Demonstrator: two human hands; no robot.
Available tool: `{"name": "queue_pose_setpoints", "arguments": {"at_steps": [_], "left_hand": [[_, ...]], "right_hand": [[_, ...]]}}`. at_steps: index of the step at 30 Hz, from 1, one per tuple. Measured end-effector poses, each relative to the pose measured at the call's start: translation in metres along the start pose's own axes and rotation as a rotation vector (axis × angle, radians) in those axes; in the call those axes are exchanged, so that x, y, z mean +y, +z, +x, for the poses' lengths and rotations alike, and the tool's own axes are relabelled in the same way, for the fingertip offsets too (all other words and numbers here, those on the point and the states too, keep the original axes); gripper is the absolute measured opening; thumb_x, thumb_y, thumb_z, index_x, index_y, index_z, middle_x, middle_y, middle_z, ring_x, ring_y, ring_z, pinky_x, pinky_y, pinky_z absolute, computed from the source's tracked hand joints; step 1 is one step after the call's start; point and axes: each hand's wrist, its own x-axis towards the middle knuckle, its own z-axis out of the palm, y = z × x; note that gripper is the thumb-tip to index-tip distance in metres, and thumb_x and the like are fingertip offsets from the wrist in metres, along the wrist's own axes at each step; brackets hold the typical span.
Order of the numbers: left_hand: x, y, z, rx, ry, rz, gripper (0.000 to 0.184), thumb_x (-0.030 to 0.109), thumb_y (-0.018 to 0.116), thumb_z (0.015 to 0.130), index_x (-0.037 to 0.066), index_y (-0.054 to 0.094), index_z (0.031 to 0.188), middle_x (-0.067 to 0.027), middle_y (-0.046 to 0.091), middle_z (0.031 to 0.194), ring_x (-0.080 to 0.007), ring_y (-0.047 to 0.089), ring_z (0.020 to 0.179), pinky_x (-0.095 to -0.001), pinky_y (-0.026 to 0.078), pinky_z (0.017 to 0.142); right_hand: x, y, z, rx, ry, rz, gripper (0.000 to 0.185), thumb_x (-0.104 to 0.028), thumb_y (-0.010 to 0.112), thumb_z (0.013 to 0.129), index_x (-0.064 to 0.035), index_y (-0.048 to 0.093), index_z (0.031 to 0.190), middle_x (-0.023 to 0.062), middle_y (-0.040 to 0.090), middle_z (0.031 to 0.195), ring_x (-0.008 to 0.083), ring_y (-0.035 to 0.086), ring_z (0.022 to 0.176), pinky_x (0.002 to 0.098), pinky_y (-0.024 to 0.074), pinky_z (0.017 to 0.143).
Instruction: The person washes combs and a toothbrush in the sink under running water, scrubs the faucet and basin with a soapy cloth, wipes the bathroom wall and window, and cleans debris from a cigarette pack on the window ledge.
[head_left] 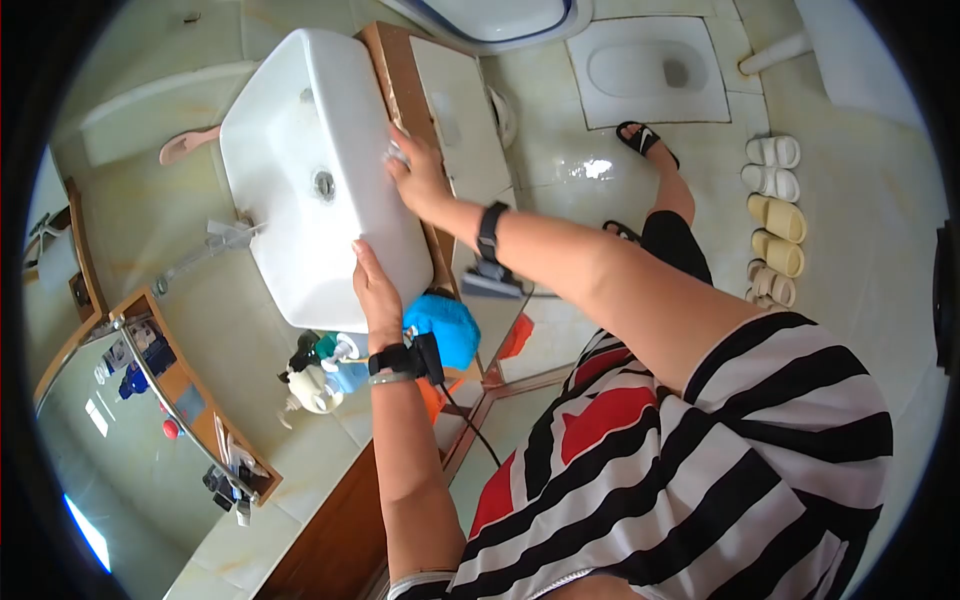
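A white washbasin (pixel 335 230) with a round metal drain stands on a wood-edged cabinet. My right hand (pixel 420 178), a black band on its wrist, presses against the basin's outer front wall near the cabinet edge. Its fingers are bent over a small white wad (pixel 395 152), mostly hidden, whose material I cannot make out. My left hand (pixel 376 292) lies against the basin's near end with fingers stretched and nothing in it. A black strap with a dark device and cable is on that wrist. Beside it are a bright blue item (pixel 443 330) and several bottles (pixel 330 375).
A clear faucet (pixel 232 235) reaches over the basin from the wall side. A mirror cabinet with shelves (pixel 200 400) is at lower left. On the tiled floor are a squat toilet (pixel 650 72), several slippers (pixel 777 220) and a wet patch.
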Motion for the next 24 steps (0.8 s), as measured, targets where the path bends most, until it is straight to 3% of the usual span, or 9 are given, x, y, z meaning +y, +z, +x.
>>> {"name": "queue_pose_setpoints", "arguments": {"at_steps": [4, 7, 11, 12, 15, 18, 20, 22, 24], "left_hand": [[-0.001, 0.005, -0.001, -0.052, -0.076, -0.059, 0.076, 0.06, 0.029, 0.095, -0.009, 0.06, 0.104, -0.0125, 0.063, 0.093, -0.0196, 0.057, 0.084, -0.0305, 0.045, 0.079], [-0.011, -0.001, 0.003, -0.029, -0.059, -0.014, 0.071, 0.053, 0.029, 0.097, -0.011, 0.058, 0.106, -0.0211, 0.064, 0.096, -0.029, 0.059, 0.09, -0.0371, 0.044, 0.083], [-0.005, -0.001, 0.0, 0.044, -0.04, 0.071, 0.066, 0.051, 0.03, 0.097, -0.008, 0.058, 0.108, -0.0293, 0.061, 0.099, -0.0424, 0.057, 0.097, -0.041, 0.043, 0.085], [0.005, -0.002, -0.004, 0.044, -0.056, 0.079, 0.066, 0.052, 0.03, 0.097, -0.006, 0.058, 0.109, -0.0289, 0.061, 0.099, -0.0424, 0.056, 0.098, -0.0406, 0.043, 0.086], [0.015, -0.008, -0.006, 0.07, -0.079, 0.06, 0.065, 0.053, 0.031, 0.096, -0.004, 0.059, 0.111, -0.0278, 0.062, 0.1, -0.0423, 0.056, 0.1, -0.0399, 0.043, 0.087], [0.015, -0.008, -0.004, 0.096, -0.114, 0.045, 0.065, 0.056, 0.033, 0.094, -0.001, 0.059, 0.112, -0.0259, 0.062, 0.1, -0.0413, 0.056, 0.101, -0.0392, 0.044, 0.088], [0.02, -0.01, -0.008, 0.119, -0.159, 0.035, 0.065, 0.057, 0.034, 0.093, 0.001, 0.06, 0.113, -0.0247, 0.063, 0.101, -0.0405, 0.057, 0.101, -0.0388, 0.044, 0.088], [0.026, -0.011, -0.006, 0.094, -0.224, 0.074, 0.063, 0.059, 0.037, 0.091, 0.005, 0.061, 0.113, -0.0214, 0.064, 0.101, -0.0379, 0.058, 0.1, -0.038, 0.044, 0.087], [0.028, -0.012, -0.005, 0.111, -0.238, 0.065, 0.061, 0.058, 0.039, 0.09, 0.007, 0.062, 0.113, -0.0204, 0.064, 0.101, -0.0367, 0.059, 0.1, -0.0376, 0.045, 0.086]], "right_hand": [[0.016, 0.009, 0.102, 0.188, 0.194, 0.529, 0.044, -0.012, 0.068, 0.076, 0.0033, 0.056, 0.116, 0.0169, 0.061, 0.104, 0.0279, 0.06, 0.093, 0.0373, 0.0494, 0.081], [-0.005, -0.073, 0.134, -0.217, 0.267, 1.129, 0.017, -0.014, 0.065, 0.077, -0.0064, 0.061, 0.092, 0.0027, 0.061, 0.084, 0.0194, 0.061, 0.075, 0.0381, 0.0518, 0.062], [-0.02, -0.209, 0.168, -0.359, 0.309, 1.124, 0.028, -0.012, 0.065, 0.084, 0.0006, 0.049, 0.103, 0.0137, 0.056, 0.103, 0.0282, 0.059, 0.101, 0.052, 0.0496, 0.092], [-0.033, -0.229, 0.157, -0.316, -0.224, 0.419, 0.028, -0.009, 0.065, 0.084, 0.0029, 0.048, 0.102, 0.0151, 0.057, 0.099, 0.0306, 0.058, 0.103, 0.0503, 0.0475, 0.096], [-0.081, -0.304, 0.174, -0.25, -0.242, -0.588, 0.034, -0.026, 0.064, 0.087, 0.0034, 0.054, 0.103, 0.0111, 0.062, 0.094, 0.0175, 0.059, 0.099, 0.0295, 0.0449, 0.087], [-0.008, -0.381, 0.259, -0.289, -0.362, -0.523, 0.02, -0.021, 0.058, 0.087, -0.0011, 0.054, 0.083, 0.0028, 0.051, 0.069, 0.0158, 0.049, 0.062, 0.0292, 0.0402, 0.054], [0.093, -0.45, 0.353, -0.137, -0.766, -0.887, 0.015, -0.019, 0.055, 0.089, -0.0043, 0.054, 0.084, 0.002, 0.051, 0.066, 0.0119, 0.047, 0.054, 0.0244, 0.034, 0.045], [0.004, -0.408, 0.339, 0.038, 0.471, -0.034, 0.017, -0.02, 0.051, 0.091, -0.0047, 0.055, 0.085, 0.0027, 0.052, 0.068, 0.0136, 0.048, 0.053, 0.0261, 0.0387, 0.047], [-0.043, -0.374, 0.333, 0.072, 0.467, -0.118, 0.02, -0.023, 0.049, 0.092, -0.0051, 0.055, 0.087, 0.0036, 0.053, 0.071, 0.0152, 0.048, 0.053, 0.0275, 0.0394, 0.048]]}}
